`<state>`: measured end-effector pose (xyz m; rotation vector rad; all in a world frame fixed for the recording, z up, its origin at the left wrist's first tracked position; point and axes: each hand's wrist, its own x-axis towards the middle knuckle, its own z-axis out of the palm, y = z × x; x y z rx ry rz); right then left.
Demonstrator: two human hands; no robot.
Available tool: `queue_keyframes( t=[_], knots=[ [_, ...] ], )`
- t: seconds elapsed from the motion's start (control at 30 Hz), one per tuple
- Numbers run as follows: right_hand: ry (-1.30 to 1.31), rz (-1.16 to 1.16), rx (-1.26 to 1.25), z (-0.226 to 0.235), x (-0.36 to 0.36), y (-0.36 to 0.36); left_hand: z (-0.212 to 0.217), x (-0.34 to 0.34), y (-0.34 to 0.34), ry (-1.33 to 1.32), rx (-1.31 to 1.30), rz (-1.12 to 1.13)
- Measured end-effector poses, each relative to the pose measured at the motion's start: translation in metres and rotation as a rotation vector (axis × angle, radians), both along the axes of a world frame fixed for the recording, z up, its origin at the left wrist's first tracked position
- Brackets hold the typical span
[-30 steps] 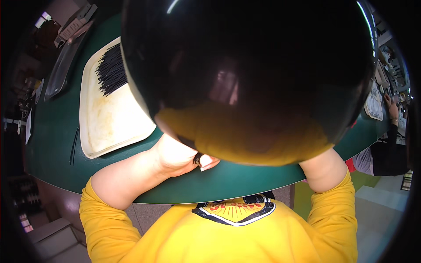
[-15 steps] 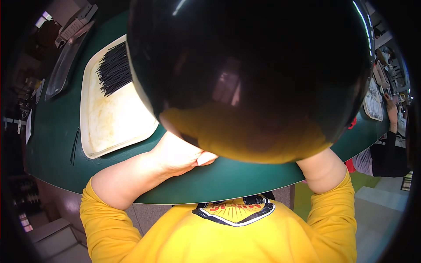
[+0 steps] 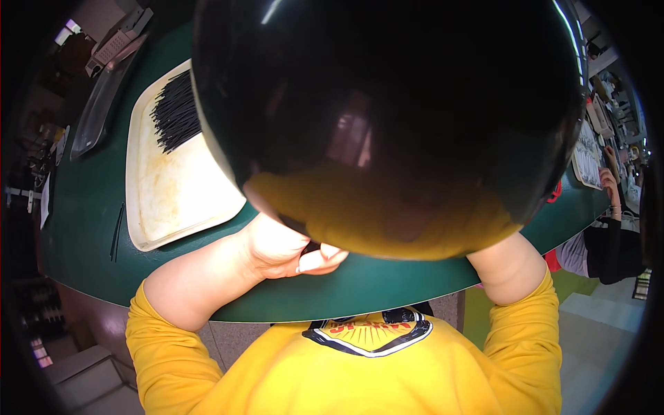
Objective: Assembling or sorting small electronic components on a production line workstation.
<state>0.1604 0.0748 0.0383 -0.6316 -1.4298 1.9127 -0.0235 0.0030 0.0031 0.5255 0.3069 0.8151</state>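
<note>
A large glossy black dome (image 3: 387, 111) hangs over the middle of the table and covers most of what is under it. My left hand (image 3: 287, 252) lies brightly lit at its lower left edge, with fingers curled in. Whatever those fingers hold, if anything, is hidden. Of my right arm only the wrist and forearm (image 3: 508, 270) show; the hand itself is behind the dome. Left of the dome, a cream tray (image 3: 159, 207) carries a bundle of thin black rods (image 3: 176, 114), partly cut off by the dome's edge.
The green table (image 3: 83, 228) has a curved front edge. A few loose black rods (image 3: 117, 232) lie left of the tray. Farther left is a clear plastic tray (image 3: 97, 117). At the right, another person's hand (image 3: 610, 183) is by a pale tray of parts (image 3: 586, 155).
My left hand has turned slightly and its fingers show a little more beyond the dome's edge. The dome appears shifted slightly left. At the right, the other person's hand has moved toward the pale tray.
</note>
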Motion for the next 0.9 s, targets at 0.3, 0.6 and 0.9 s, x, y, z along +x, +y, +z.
queue_keyframes(
  t=[0.3, 0.6, 0.9],
  knots=[
    [0.099, 0.102, 0.106, -0.010, 0.013, 0.015, 0.010, 0.009, 0.000, 0.382, 0.125, 0.316],
    [0.169, 0.059, 0.094, -0.023, 0.008, 0.008, 0.013, 0.011, -0.003, 0.487, 0.114, 0.323],
    [0.179, 0.173, -0.053, -0.014, 0.011, 0.008, 0.017, 0.011, 0.001, 0.440, 0.159, 0.238]
  ],
)
